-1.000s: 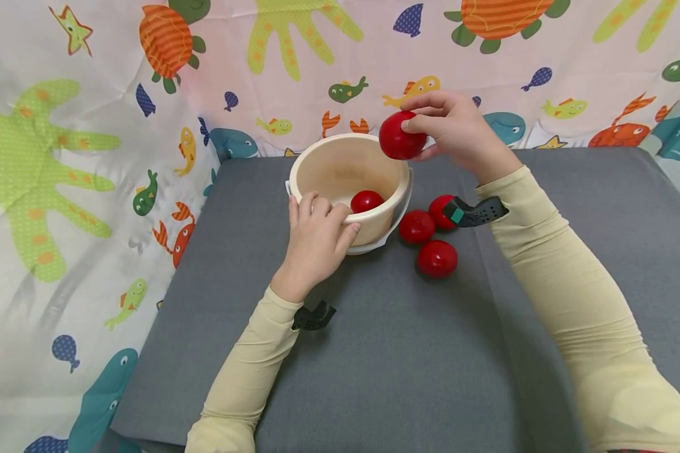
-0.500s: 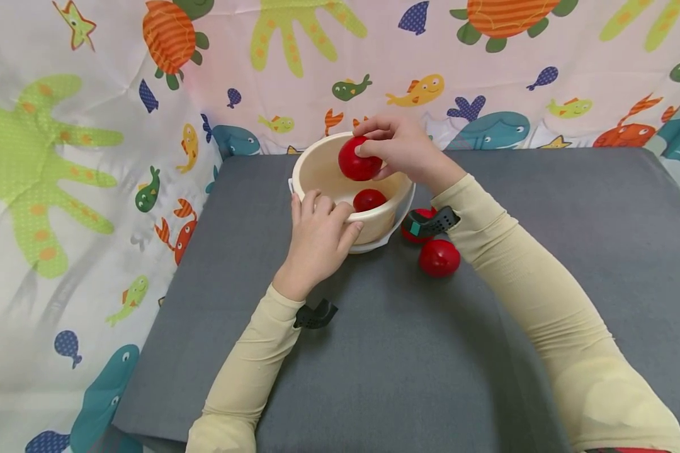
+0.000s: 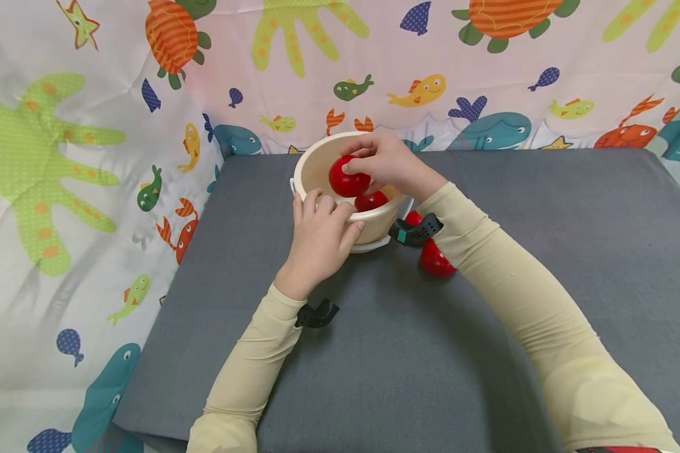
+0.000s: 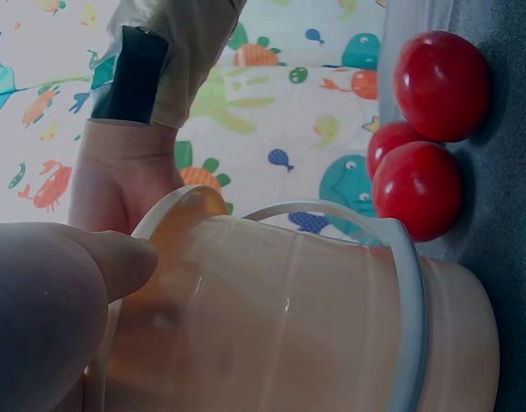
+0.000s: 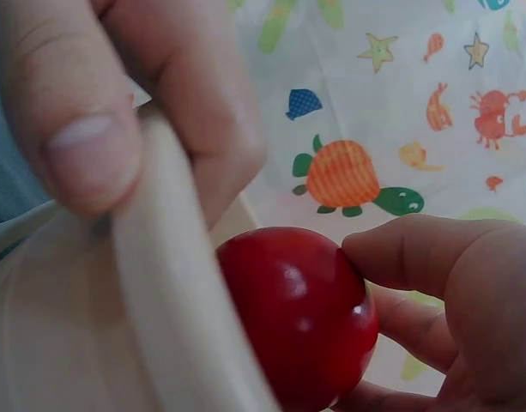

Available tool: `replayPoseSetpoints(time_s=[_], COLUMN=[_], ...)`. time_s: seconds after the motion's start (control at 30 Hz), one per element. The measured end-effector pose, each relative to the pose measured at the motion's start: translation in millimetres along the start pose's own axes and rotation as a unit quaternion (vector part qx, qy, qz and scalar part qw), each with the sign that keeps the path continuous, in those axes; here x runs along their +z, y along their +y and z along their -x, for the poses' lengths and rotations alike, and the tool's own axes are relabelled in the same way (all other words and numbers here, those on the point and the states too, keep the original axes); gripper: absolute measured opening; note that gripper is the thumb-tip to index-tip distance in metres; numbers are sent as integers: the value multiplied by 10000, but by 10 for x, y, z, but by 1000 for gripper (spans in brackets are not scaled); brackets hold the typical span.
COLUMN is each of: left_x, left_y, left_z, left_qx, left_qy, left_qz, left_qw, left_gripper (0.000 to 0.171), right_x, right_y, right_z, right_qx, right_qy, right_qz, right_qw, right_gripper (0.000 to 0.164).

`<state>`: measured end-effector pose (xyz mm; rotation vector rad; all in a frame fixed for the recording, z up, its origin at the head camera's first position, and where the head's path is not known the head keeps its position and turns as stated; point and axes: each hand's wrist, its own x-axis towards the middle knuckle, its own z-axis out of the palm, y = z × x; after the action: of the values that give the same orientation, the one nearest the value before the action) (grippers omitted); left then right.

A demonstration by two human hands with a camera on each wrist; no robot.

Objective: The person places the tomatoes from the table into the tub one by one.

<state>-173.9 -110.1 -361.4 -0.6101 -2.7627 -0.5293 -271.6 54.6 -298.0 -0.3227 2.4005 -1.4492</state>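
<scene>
A cream bucket (image 3: 376, 228) stands at the far side of the grey table. My left hand (image 3: 320, 242) grips its near rim, thumb outside and fingers over the edge, as the right wrist view also shows. Inside the mouth of the bucket, my right hand (image 3: 395, 167) holds a glossy red ball (image 3: 347, 177) between thumb and fingers. Below it another red ball (image 3: 371, 201) sits in the bucket, partly hidden by the rim. Three more red balls lie together right of the bucket; the left wrist view shows the nearest ball (image 4: 441, 86) fully and another (image 4: 386, 142) partly covered.
The bucket's pale handle (image 4: 408, 309) hangs down around its side. A cloth printed with sea animals (image 3: 419, 56) rises behind and left of the grey table (image 3: 374, 352). My right forearm (image 3: 504, 289) crosses above the loose balls.
My right hand has carried its red ball left and down, from beside the bucket's far right rim into the mouth. My left hand has stayed on the rim.
</scene>
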Motion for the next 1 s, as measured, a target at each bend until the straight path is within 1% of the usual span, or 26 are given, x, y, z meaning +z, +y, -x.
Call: replayPoseSetpoints(time_s=[0.13,0.23,0.4,0.8,0.93,1.0], left_x=[8,16,16,7,6,5], left_y=[3,1,-1,-4,-5,-3], left_z=[5,1,-6,-1,-2,-3], left_qx=[16,37,41,41,34,24], left_qy=[-8,17,51,92,68,37], left_qz=[-16,-11,-32,-55,-39,-45], left_qw=[10000,10000,10000,9999,10000,10000], left_gripper=[33,31,30,28,29,29], right_x=[23,32,37,61,60,57], right_y=[53,78,78,78,78,79], right_z=[-1,2,-4,-39,-32,-20], right_qx=[52,34,-8,84,93,105], right_qy=[-79,-56,-29,-32,-79,-50], right_qz=[120,201,219,444,538,486], right_qw=[9999,9998,9998,9990,9985,9987], right_gripper=[46,47,47,43,42,41])
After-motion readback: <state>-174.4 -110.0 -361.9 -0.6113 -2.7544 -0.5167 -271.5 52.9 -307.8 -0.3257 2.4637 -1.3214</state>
